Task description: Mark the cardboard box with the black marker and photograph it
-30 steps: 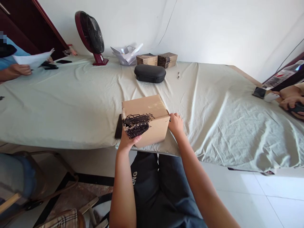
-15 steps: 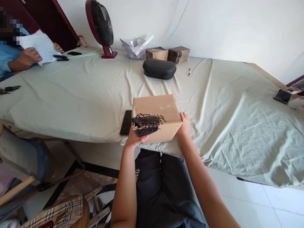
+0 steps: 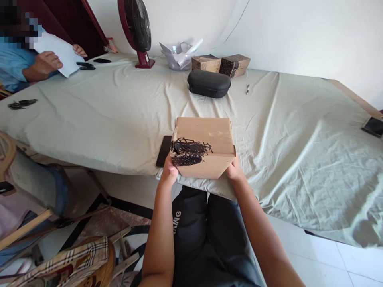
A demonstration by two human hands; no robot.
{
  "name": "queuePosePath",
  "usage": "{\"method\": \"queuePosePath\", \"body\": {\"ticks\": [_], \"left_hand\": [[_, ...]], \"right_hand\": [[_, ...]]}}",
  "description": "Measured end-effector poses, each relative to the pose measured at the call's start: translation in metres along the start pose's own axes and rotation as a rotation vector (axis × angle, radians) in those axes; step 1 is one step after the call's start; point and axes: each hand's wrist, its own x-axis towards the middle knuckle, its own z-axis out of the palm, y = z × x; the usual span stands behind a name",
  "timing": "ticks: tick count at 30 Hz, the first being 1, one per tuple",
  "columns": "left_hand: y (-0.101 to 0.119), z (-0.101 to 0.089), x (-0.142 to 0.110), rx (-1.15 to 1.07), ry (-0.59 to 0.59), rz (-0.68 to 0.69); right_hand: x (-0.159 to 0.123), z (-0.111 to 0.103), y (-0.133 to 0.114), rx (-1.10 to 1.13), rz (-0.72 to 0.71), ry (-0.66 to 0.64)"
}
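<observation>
A brown cardboard box (image 3: 206, 137) with a black scribbled patch on its near left corner sits at the near edge of the cloth-covered table (image 3: 113, 115). My left hand (image 3: 169, 173) grips the box at its lower left corner, under the scribble. My right hand (image 3: 234, 171) holds the lower right corner, with its fingers tucked under the box. A dark phone (image 3: 164, 150) lies flat on the cloth just left of the box, partly hidden by it.
A black oval case (image 3: 208, 83), two small cardboard boxes (image 3: 220, 64), a crumpled white bag (image 3: 178, 54) and a red fan (image 3: 136, 28) stand at the back. A pen (image 3: 247, 89) lies nearby. A person (image 3: 38, 59) at far left holds paper. Another phone (image 3: 372, 126) lies at right.
The box has turned to face me more squarely. My right hand has slid from the box's right side down to its lower right corner. My view has shifted left.
</observation>
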Motion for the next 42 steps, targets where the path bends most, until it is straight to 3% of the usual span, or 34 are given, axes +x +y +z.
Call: {"method": "queuePosePath", "body": {"ticks": [2, 6, 11, 16, 23, 25, 28, 31, 34, 38, 42], "left_hand": [[0.000, 0.002, 0.001, -0.088, -0.062, 0.023], [-0.008, 0.005, 0.001, -0.151, -0.188, 0.057], [-0.015, 0.002, -0.002, -0.037, -0.322, 0.099], [-0.008, 0.009, 0.001, -0.001, -0.348, 0.134], [-0.024, 0.014, 0.008, -0.134, -0.333, 0.125], [-0.025, 0.014, 0.008, -0.124, -0.322, 0.138], [-0.024, 0.014, 0.007, -0.133, -0.302, 0.146], [-0.022, 0.014, 0.006, -0.144, -0.312, 0.117], [-0.023, 0.014, 0.007, -0.125, -0.336, 0.119], [-0.022, 0.014, 0.007, -0.105, -0.333, 0.140], [-0.018, 0.015, 0.006, -0.090, -0.326, 0.180]], "right_hand": [[0.004, 0.000, -0.005, -0.164, 0.018, 0.053], [0.011, -0.006, -0.012, -0.556, 0.256, 0.049], [0.015, -0.014, -0.011, -0.605, 0.256, -0.071], [0.013, -0.037, -0.007, -0.255, 0.182, -0.086], [-0.006, -0.099, -0.007, 0.504, 0.472, -0.158], [-0.004, -0.111, -0.013, 0.623, 0.435, -0.090], [0.009, -0.123, -0.040, 0.714, 0.228, 0.053], [0.027, -0.128, -0.093, 0.806, -0.049, 0.092], [0.043, -0.117, -0.153, 0.746, -0.283, 0.076], [0.058, -0.080, -0.198, 0.598, -0.319, -0.057], [0.062, -0.058, -0.199, 0.343, -0.268, -0.141]]}}
